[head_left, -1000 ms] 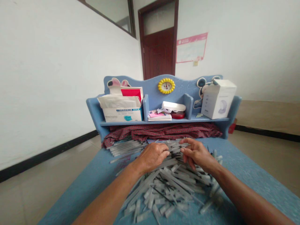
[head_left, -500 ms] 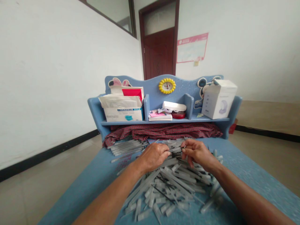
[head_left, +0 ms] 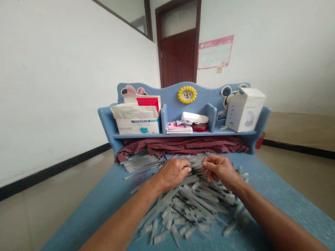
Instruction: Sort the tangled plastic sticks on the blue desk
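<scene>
A loose heap of grey plastic tubes and caps (head_left: 188, 209) with thin black sticks among them covers the middle of the blue desk (head_left: 104, 205). My left hand (head_left: 172, 172) rests knuckles-up on the far part of the heap, fingers curled round a grey tube. My right hand (head_left: 221, 169) sits just to its right, fingertips pinched on the other end of a thin piece between the hands. What exactly the pinch holds is too small to name. A tidier bundle of long grey tubes (head_left: 142, 162) lies to the left of my left hand.
A red checked cloth (head_left: 183, 144) lies under the desk's blue shelf (head_left: 183, 134). The shelf carries a box of masks (head_left: 137, 125), small books, a red tin and a white carton (head_left: 244, 109). A brown door stands behind, and tiled floor lies on both sides.
Both hands stayed on the heap. My right hand's fingers closed from a looser reach into a tighter pinch near the left hand. The view shifted slightly.
</scene>
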`<state>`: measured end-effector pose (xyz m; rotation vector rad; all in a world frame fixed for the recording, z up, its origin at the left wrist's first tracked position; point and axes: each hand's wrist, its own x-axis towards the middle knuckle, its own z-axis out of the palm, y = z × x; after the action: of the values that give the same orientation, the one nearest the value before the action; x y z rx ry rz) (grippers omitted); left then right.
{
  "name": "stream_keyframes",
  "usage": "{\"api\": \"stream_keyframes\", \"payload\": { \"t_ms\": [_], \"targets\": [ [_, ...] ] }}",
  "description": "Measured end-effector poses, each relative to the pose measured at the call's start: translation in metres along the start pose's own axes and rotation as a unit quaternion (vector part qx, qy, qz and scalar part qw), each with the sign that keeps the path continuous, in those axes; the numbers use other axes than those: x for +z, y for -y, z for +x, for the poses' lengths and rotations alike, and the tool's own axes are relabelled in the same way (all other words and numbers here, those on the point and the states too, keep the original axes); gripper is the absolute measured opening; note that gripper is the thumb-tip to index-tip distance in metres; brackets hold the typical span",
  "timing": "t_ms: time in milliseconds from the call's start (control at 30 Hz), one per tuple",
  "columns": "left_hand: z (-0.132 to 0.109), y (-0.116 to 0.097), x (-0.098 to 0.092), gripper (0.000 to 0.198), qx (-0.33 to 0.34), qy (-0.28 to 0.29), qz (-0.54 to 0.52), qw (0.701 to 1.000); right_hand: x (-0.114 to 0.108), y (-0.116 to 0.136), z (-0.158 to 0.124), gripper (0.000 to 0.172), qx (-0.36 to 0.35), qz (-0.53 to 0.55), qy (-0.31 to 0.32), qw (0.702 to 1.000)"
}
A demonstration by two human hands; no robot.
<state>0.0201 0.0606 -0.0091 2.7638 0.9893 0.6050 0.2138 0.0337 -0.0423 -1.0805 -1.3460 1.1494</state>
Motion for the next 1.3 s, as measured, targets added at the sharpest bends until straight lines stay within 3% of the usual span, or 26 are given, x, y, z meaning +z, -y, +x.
{"api": "stream_keyframes", "payload": {
  "t_ms": [200,367,667,867,1000,1167,1300],
  "targets": [
    [0.002,0.005,-0.005,0.023,-0.012,0.019,-0.011,1.0,-0.008,0.002,0.001,0.024,0.002,0.028,0.0,1.0],
    [0.001,0.029,-0.022,0.023,-0.1,0.045,-0.033,0.993,-0.024,0.0,0.008,0.024,0.01,0.048,-0.087,0.995],
    [-0.006,0.055,-0.048,0.011,-0.175,0.076,-0.04,0.981,-0.029,-0.009,0.014,0.023,0.038,-0.016,-0.092,0.995],
    [-0.009,0.065,-0.052,0.011,-0.235,0.013,-0.042,0.971,-0.025,-0.01,0.014,0.021,0.049,-0.048,-0.083,0.994],
    [-0.003,0.053,-0.045,0.009,-0.252,-0.048,-0.117,0.96,-0.026,-0.012,0.016,0.02,0.03,-0.089,-0.099,0.991],
    [0.005,0.024,-0.028,0.01,-0.267,-0.09,-0.31,0.908,-0.035,-0.019,0.019,0.02,0.009,-0.142,-0.128,0.981],
    [0.006,0.008,-0.019,0.012,-0.259,-0.131,-0.487,0.823,-0.037,-0.019,0.02,0.021,-0.002,-0.166,-0.138,0.976]
  ]
}}
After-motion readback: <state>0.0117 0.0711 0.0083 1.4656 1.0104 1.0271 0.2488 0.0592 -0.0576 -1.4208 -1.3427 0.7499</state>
